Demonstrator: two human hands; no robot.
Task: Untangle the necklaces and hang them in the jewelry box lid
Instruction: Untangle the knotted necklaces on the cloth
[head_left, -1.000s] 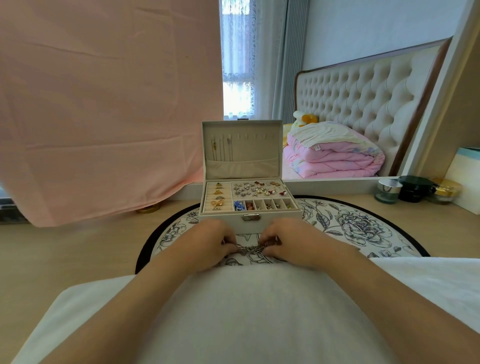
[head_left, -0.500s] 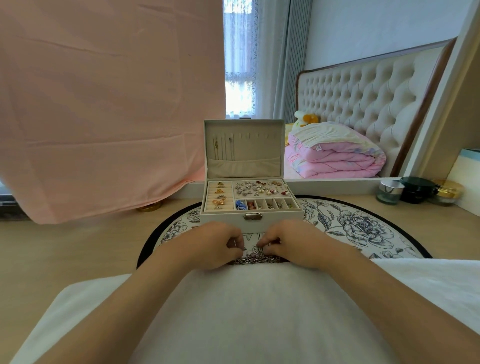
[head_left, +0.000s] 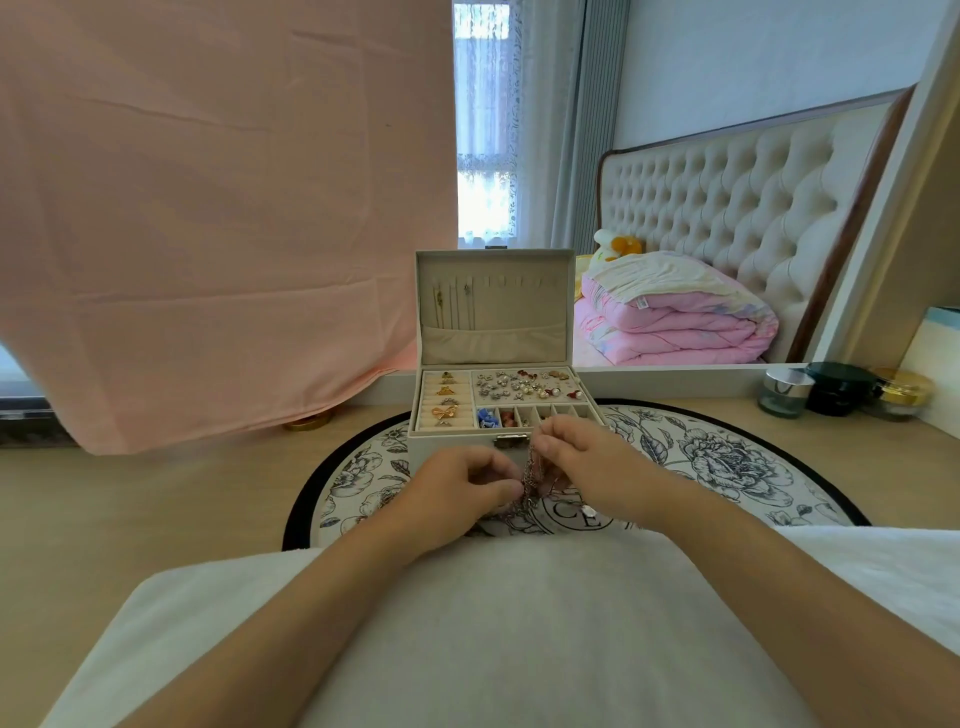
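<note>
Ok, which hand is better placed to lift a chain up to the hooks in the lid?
Right hand, probably. It sits higher, pinching the tangled silver chains just before the open cream jewelry box; the left hand holds the bundle lower down.

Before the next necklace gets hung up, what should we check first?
1. Lid of the jewelry box open and upright: ok.
2. Free hooks in the lid, right of the chains already hanging: ok.
3. Both hands gripping the tangled necklaces, left hand and right hand: ok.
4. One chain fully separated from the bundle: not ok, strands are bunched together.
5. Clasp found and open: cannot tell, too small.
</note>
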